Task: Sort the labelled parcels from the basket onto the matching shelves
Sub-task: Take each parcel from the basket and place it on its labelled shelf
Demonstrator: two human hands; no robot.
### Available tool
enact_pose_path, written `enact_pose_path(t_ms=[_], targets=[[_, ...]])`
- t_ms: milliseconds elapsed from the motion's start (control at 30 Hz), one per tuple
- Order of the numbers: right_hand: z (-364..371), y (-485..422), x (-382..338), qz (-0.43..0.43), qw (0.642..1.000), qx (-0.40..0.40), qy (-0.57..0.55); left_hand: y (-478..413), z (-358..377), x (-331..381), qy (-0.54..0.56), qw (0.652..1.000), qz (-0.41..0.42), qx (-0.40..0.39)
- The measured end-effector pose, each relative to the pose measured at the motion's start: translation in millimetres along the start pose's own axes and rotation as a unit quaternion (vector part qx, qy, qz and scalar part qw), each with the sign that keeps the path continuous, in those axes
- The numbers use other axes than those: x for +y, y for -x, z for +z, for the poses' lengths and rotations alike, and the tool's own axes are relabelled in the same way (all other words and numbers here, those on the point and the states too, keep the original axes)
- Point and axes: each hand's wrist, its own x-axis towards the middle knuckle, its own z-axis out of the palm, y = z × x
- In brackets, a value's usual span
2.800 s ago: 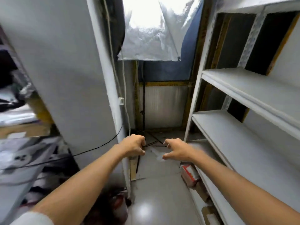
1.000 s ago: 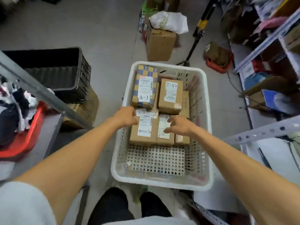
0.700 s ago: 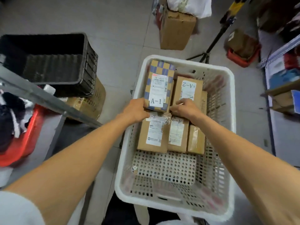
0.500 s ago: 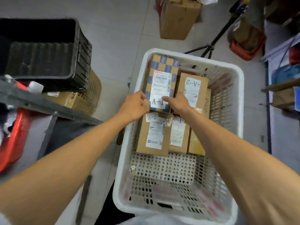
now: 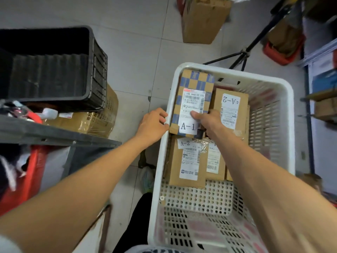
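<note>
Left hand [image 5: 152, 125] sits at the left rim of the white basket [image 5: 159, 172] with its fingers curled – whether they clasp the rim or the parcel's edge cannot be told. Right hand [image 5: 208, 122] grips the checkered A-1 parcel [image 5: 193, 83], thumb pressed on its label and fingers hidden behind its right side. Well left of the basket a black crate [image 5: 54, 66] rests on a taped carton [image 5: 102, 117], with a red tub [image 5: 27, 176] nearer the person. Inside the basket, the A-1 parcel lies tilted against the far-left corner, its near end over a brown A-2 parcel [image 5: 187, 161]; just right of it lies a second A-2 parcel [image 5: 232, 106], label upside down. Beyond the basket's far rim stand a brown box [image 5: 204, 21] and – further right – a black tripod [image 5: 244, 52].
</note>
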Motion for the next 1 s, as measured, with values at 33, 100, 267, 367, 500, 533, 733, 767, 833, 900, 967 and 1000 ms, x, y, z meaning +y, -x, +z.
enact_pose_path(t_ms=[33,100,267,367,500,533,733,767,833,900,967,1000], targets=[[0.9,-0.2,-0.4,-0.010,1.000,0.014,0.015,-1.2,-0.8,1.1,-0.004,1.000,0.001,-0.006],[0.7,3.2,-0.5,-0.023,0.999,0.036,0.032,-4.2,-4.2,5.5,-0.007,1.000,0.005,-0.020],[-20.5,32.5,14.0,-0.053,0.997,0.019,-0.058,-11.1,-11.3,33.4,0.045,0.996,0.003,-0.076],[-42.3,58.5,20.1,-0.084,0.990,0.013,-0.112,-2.4,-5.4,64.8,0.159,0.973,-0.008,-0.165],[-76.3,96.2,25.4,-0.115,0.981,0.017,-0.155,20.4,0.8,97.0,0.155,0.971,0.030,-0.180],[-84.6,106.4,28.9,-0.127,0.979,0.019,-0.157,28.3,2.9,103.4,0.151,0.970,0.042,-0.187],[-140.2,181.4,64.8,-0.175,0.967,0.061,-0.172,95.2,27.3,142.7,0.146,0.959,0.089,-0.224],[-151.5,194.6,71.7,-0.174,0.967,0.063,-0.175,109.7,31.7,148.1,0.145,0.957,0.096,-0.232],[-174.8,221.6,86.9,-0.157,0.967,0.067,-0.191,139.6,39.7,156.0,0.134,0.955,0.105,-0.244],[-196.4,249.5,109.3,-0.141,0.968,0.088,-0.188,171.5,46.4,159.8,0.116,0.955,0.113,-0.249],[-215.8,277.0,142.1,-0.130,0.978,0.121,-0.108,204.1,53.0,160.6,0.106,0.953,0.124,-0.254],[-225.1,290.2,161.6,-0.121,0.982,0.135,-0.054,219.8,56.6,160.6,0.107,0.951,0.128,-0.259]])
